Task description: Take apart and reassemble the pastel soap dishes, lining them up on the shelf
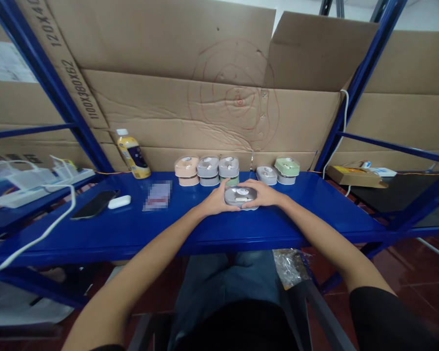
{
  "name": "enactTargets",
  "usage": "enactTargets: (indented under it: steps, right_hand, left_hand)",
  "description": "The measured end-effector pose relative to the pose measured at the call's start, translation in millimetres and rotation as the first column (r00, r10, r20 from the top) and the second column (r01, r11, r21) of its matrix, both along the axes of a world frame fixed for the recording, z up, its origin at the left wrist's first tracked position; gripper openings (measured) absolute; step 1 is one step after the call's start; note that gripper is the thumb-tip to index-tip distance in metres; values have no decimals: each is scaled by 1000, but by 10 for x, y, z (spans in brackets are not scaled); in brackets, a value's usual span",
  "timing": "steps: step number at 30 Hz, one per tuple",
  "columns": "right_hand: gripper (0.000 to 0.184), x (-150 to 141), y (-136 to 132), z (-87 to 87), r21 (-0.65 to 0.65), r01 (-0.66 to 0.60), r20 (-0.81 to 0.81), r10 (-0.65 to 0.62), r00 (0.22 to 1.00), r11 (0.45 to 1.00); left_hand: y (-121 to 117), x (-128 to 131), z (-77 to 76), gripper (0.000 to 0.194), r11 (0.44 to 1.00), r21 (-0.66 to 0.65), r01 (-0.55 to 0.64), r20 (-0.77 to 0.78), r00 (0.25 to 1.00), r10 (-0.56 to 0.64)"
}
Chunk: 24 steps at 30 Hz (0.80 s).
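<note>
So the grey case (241,197) sat on the blue worktop (183,195), just in front of the row of other cases, with both hands wrapped around it. The left hand (217,200) gripped one side and the right hand (263,192) the other, fingers curled over the lid, so it was a proper hold rather than a light touch. The main risk I saw was uneven squeezing: the case looked like two stacked halves, so the top could have slid off the bottom. The grey-over-green stack (229,168) stood just behind the knuckles, and the peach stack (187,170) sat a bit further along, so a backward nudge could have toppled them. The phone (94,204) lay well off to the left, and the white cable (40,239) drooped over the edge, where an arm might have snagged it.
</note>
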State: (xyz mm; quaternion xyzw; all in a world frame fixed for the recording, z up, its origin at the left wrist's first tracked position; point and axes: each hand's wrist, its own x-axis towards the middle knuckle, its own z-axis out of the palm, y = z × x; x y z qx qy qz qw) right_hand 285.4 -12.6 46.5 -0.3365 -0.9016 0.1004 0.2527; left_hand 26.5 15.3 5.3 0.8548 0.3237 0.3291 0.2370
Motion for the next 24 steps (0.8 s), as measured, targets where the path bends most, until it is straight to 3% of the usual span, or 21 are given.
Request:
enactTargets:
  steps: [7, 11, 15, 17, 21, 24]
  right_hand:
    - [87, -15, -82, 48, -5, 88, 97, -87, 991, 996]
    - [100, 38, -123, 83, 0, 199, 210, -195, 958, 980]
    - [123, 256, -96, 138, -36, 301, 342, -271, 900, 953]
    - [121, 378, -73, 158, -25, 344, 389, -307, 868, 939]
    - [100, 459, -50, 163, 180, 450, 423, -482, 767, 875]
    - [87, 359, -12, 133, 358, 454, 396, -573, 717, 816]
  left_hand:
    - [7, 12, 3, 118, 999, -22, 27, 11, 1000, -27]
    - [25, 12, -16, 107, 1000, 7, -7, 4, 1000, 7]
    - [69, -2, -32, 71, 976, 130, -176, -24, 983, 181]
    - [74, -6, -16, 55, 964, 160, -214, -24, 975, 221]
    - [56, -2, 24, 35, 949, 213, -232, 8, 972, 236]
    - [57, 3, 25, 26, 943, 245, -227, 16, 973, 230]
